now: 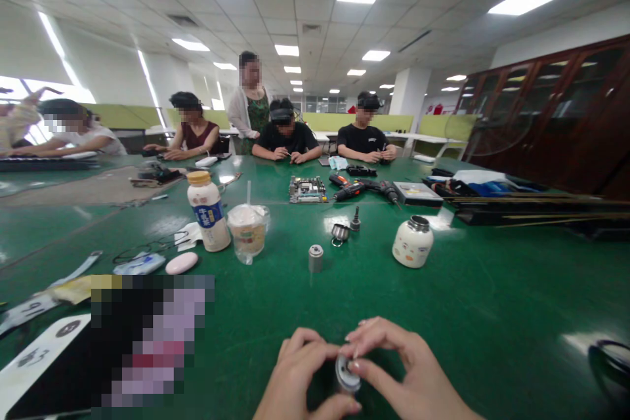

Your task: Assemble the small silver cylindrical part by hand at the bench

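Note:
Low in the head view, my left hand (300, 374) holds a small silver metal cylinder (348, 377), its thumb and index finger around the sides. The cylinder looks like a small electric motor, with a pale round end face that has dark holes. My right hand (401, 367) is closed in a pinch at that end face; whether its fingertips hold a smaller piece is hidden. Farther forward, a similar silver cylinder (315, 258) stands upright on the green table (275, 302). Behind it lie a shiny metal cap with a ring (339, 233) and a dark stepped metal part (355, 218).
Left stand a milk tea bottle (209, 213) and a plastic cup with straw (247, 233), near a pink oval case (182, 263). A white flask (413, 243) stands open at right. Beyond are a circuit board (308, 189) and power drills (367, 189). Several people sit across.

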Motion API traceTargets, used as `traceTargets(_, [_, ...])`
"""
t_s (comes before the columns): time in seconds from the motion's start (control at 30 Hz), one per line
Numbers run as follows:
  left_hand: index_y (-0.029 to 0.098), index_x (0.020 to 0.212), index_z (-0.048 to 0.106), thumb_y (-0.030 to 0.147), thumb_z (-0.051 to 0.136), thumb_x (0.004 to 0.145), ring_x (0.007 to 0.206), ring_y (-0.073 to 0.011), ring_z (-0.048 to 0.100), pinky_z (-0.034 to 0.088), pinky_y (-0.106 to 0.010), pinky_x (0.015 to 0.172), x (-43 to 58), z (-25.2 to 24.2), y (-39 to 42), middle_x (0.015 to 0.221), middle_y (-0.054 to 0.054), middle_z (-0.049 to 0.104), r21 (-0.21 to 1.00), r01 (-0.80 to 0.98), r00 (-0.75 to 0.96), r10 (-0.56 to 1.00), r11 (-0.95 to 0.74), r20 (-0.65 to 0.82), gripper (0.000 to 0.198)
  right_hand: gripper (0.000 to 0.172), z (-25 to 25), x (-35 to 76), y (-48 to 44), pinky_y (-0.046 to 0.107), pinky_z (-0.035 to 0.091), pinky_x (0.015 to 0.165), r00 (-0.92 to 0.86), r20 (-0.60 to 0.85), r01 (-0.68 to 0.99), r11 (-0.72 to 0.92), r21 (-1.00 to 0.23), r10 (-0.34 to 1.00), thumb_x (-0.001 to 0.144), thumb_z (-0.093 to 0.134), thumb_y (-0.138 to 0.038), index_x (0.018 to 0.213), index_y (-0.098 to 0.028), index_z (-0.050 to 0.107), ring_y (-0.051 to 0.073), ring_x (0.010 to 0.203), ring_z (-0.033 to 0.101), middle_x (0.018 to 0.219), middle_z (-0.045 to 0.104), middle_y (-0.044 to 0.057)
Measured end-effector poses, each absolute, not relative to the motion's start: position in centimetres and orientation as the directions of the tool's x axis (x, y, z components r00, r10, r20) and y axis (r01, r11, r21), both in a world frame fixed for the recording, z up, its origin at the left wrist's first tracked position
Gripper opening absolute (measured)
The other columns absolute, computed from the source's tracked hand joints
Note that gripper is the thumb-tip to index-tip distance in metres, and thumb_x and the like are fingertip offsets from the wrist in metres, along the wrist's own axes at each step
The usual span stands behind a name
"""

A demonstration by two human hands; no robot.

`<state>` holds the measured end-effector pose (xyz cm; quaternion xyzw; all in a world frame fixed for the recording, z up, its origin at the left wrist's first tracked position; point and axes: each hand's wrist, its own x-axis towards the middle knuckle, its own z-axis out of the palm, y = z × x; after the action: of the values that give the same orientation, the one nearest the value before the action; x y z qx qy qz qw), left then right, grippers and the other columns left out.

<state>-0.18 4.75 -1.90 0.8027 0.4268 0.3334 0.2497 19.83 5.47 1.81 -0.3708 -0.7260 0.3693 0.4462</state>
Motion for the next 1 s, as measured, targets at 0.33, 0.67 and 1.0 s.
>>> traceTargets(0.33, [0.025, 0.105, 0.070, 0.029, 0.085, 0.072, 0.096, -0.0265, 0.062, 0.051, -0.037, 0.084, 0.1, -1.6, 4.6, 0.097, -0.004, 0.072, 0.689, 0.537, 0.406, 0.865, -0.487, 0.295, 0.037, 0.021, 1.0, 19.8, 5.5, 0.031, 0.051, 0.075, -0.268, 0.390, 0.356, 0.466, -0.810, 0.881, 0.070, 0.078, -0.017, 0.083, -0.023, 0.063, 0.021, 0.080, 0.066, 0.081, 0.069, 0.000])
traceTargets(0.67, [0.029, 0.101, 0.074, 0.023, 0.074, 0.075, 0.115, -0.0305, 0.052, 0.044, -0.046, 0.099, 0.1, 0.2, 4.5, 0.120, -0.008, 0.063, 0.704, 0.461, 0.255, 0.840, -0.540, 0.478, 0.026, 0.045, -1.3, 20.1, 5.7, 0.035, 0.051, 0.085, -0.507, 0.235, 0.302, 0.427, -0.852, 0.829, 0.069, 0.073, -0.025, 0.111, -0.021, 0.057, 0.025, 0.096, 0.065, 0.104, 0.067, 0.007])
traceTargets(1.0, [0.035, 0.087, 0.080, 0.025, 0.076, 0.082, 0.108, -0.0301, 0.050, 0.045, -0.047, 0.091, -0.6, 1.6, 6.1, 0.110, -0.005, 0.066, 0.607, 0.635, 0.130, 0.840, -0.478, 0.526, 0.012, 0.026, -0.4, 19.6, 5.1, 0.034, 0.050, 0.079, -0.457, 0.192, 0.425, 0.403, -0.811, 0.869, 0.073, 0.071, -0.021, 0.097, -0.021, 0.062, 0.023, 0.086, 0.065, 0.092, 0.070, 0.003])
